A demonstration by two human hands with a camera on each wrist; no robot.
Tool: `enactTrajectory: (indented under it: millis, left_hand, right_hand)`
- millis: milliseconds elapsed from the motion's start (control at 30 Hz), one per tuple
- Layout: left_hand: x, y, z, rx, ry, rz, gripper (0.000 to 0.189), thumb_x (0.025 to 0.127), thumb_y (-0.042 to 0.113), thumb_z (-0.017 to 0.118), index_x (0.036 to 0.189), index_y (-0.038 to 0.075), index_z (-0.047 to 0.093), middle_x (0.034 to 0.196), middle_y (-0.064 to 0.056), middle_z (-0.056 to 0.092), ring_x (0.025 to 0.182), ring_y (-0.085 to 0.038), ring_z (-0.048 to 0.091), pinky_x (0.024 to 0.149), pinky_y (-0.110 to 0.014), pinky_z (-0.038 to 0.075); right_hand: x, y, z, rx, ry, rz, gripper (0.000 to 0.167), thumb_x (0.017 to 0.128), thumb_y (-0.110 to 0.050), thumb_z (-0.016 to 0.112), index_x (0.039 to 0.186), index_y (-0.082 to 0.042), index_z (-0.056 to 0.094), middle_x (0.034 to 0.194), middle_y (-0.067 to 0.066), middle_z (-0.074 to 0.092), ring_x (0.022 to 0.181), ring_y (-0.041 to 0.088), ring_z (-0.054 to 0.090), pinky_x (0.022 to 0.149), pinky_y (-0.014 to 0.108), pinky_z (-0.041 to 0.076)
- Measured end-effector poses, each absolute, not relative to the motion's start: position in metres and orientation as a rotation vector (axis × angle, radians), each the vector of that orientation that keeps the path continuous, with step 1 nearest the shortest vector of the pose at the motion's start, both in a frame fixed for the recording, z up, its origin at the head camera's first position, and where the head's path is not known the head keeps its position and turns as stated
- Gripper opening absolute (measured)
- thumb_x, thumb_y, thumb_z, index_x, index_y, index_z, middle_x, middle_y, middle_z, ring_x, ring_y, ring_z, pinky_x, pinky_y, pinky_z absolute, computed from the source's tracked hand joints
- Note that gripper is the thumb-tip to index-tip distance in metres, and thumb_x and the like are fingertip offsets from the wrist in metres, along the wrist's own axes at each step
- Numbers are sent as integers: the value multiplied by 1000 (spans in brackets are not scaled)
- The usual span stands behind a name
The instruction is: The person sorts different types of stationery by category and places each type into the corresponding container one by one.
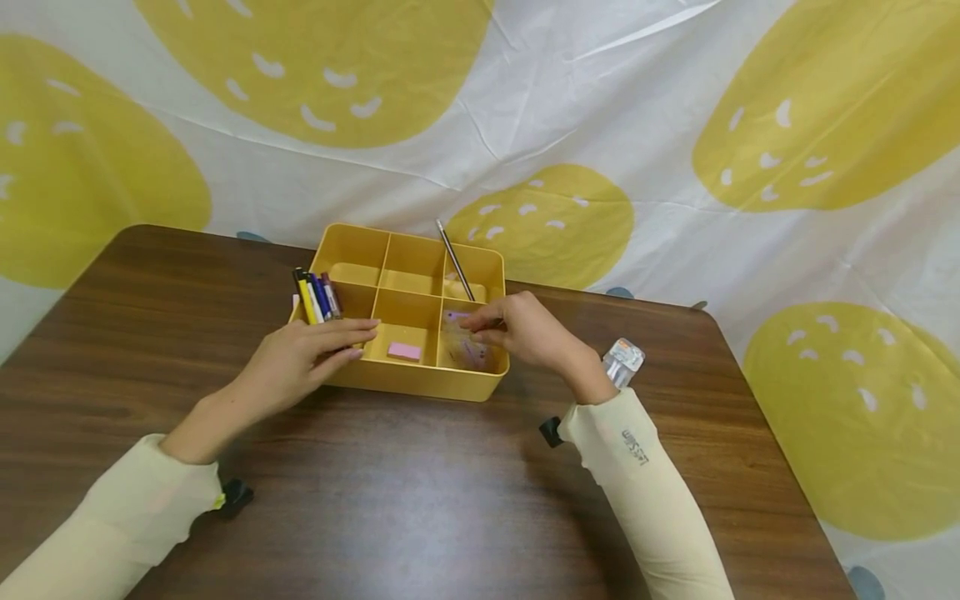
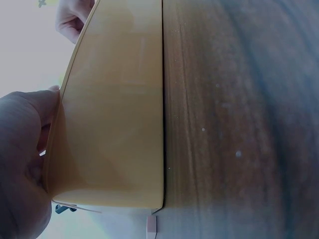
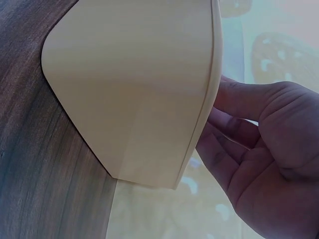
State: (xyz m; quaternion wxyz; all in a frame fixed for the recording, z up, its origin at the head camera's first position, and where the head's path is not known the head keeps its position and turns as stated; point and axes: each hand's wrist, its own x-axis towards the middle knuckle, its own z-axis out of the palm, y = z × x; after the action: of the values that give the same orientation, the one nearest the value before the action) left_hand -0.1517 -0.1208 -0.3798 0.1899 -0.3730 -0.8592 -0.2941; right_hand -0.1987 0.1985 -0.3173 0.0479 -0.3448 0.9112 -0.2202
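Note:
A yellow divided organizer box (image 1: 416, 379) stands on the table. My left hand (image 1: 303, 354) rests across its front-left rim, with the fingers fairly straight; in the left wrist view that hand (image 2: 25, 134) lies along the rim. My right hand (image 1: 528, 329) reaches into the front-right compartment and pinches a clear packet with purplish marks (image 1: 472, 354). From the right wrist view, the right hand's curled fingers (image 3: 219, 154) are behind the rim and partly hidden. Pens and markers (image 1: 317, 298) stand in the front-left compartment, and a pink block (image 1: 404, 351) lies in the front-middle one.
A dark pencil (image 1: 455, 260) leans in the back-right compartment. A small clear package (image 1: 623, 360) lies on the brown wooden table (image 1: 405, 492), close to the right forearm. Behind the table hangs a white cloth with yellow shapes (image 1: 525, 100).

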Motion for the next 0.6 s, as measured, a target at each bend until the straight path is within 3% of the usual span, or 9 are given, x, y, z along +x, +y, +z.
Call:
enactTrajectory:
  millis: [433,600]
  left_hand:
    - [-152,-120,-380,-1045,-2422,-826,35,89,13,68,123,8,66,125,-5,63,69,-15,54,66,-39,49]
    - [-152,-120,-380,-1041,-2429,-825,35,89,13,68,124,8,65,125,-5,63,82,-19,63,68,-40,48]
  right_hand:
    - [-195,204,-311,-1028,2811,-732,20,88,-7,70,108,-8,73,93,1,72,83,10,65,73,26,51]
    - [-193,208,-309,-1034,2820,-763,20,88,-8,71,107,-8,73,93,0,72,83,10,65,74,25,51]
